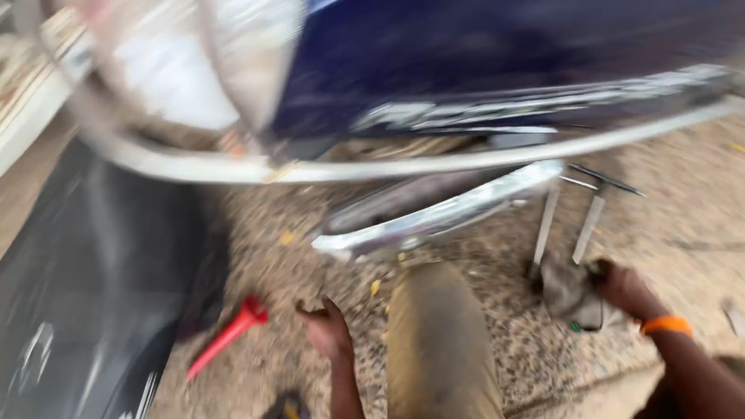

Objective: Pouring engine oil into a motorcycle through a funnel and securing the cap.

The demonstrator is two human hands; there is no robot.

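The picture is motion-blurred. My left hand (pixel 326 330) hovers low over the speckled ground with its fingers spread, holding nothing; a red tool handle (pixel 229 336) lies just to its left. My right hand (pixel 625 291), with an orange wristband, grips a grey rag (pixel 570 295) on the ground beside several metal wrenches (pixel 586 229). My knee in khaki trousers (pixel 438 349) sits between the two hands. A shiny chrome piece (pixel 434 217) lies ahead of the knee.
A dark blue vehicle body (pixel 497 62) with a curved grey metal bar (pixel 388 167) fills the top. A black sheet (pixel 85 295) covers the ground at left. A pale kerb (pixel 31 93) runs along the far left.
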